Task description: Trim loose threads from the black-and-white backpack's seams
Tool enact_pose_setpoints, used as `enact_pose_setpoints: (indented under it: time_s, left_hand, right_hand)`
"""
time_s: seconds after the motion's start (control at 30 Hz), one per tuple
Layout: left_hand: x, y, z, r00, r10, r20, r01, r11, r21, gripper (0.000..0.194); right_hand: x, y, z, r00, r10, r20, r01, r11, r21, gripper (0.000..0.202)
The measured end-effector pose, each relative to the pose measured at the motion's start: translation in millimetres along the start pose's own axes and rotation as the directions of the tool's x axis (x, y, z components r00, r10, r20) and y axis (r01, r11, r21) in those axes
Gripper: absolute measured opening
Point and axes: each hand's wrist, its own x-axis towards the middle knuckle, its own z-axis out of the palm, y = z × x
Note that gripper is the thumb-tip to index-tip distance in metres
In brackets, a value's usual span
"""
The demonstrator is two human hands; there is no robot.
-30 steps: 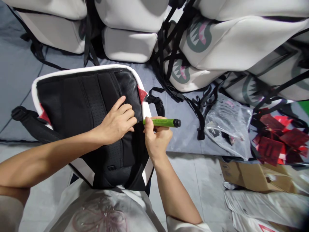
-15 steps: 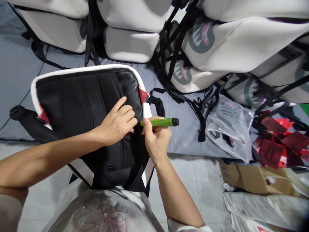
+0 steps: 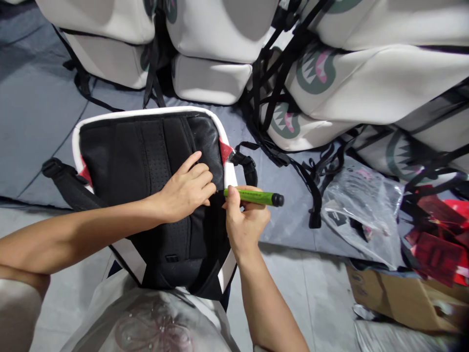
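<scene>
A backpack (image 3: 122, 151) lies with its black back panel upward, reaching from the grey-covered table towards my lap. White piping and red corner patches edge it. My left hand (image 3: 188, 183) rests palm down on the panel, one finger stretched out, the others curled, thumb and forefinger pinching at the black fabric. What exactly lies between those fingertips is hidden. Beside it, at the bag's right edge, my right hand (image 3: 247, 215) grips a green marker pen (image 3: 256, 196). The pen lies almost level, its black end pointing right and its other end close to my left fingertips.
White backpacks (image 3: 216, 80) with black straps are stacked along the back. On the grey table cover (image 3: 286, 230) at right lie a clear plastic bag (image 3: 366, 210) and red pieces (image 3: 437, 254). A cardboard box (image 3: 392, 296) stands below, at the lower right.
The view has shifted, so the backpack and both hands appear slightly further right and lower. The marker pen tilts a little more downward at its black end. Both hands keep their holds.
</scene>
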Motion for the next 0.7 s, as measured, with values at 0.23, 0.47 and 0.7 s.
enact_pose_setpoints:
  time_s: [0.23,0.47,0.7]
  left_hand:
    - [-1,3,-7.7,0.999,-0.013,0.036,0.013,1.000,-0.004,0.021]
    - [3,-1,-48.0,0.999,0.021,0.025,-0.023,0.996,0.080,0.033]
    - [-7,41,-161.1,0.987,-0.161,0.016,0.160,0.984,0.073,0.031]
  right_hand:
    - [-1,-3,-4,1.000,0.017,0.014,-0.017,0.998,0.061,0.023]
    - [-12,-19,-21,0.995,0.044,-0.093,-0.017,0.963,0.268,0.017]
    - [-9,-79,-69,0.938,-0.343,-0.054,0.339,0.871,0.355,0.029]
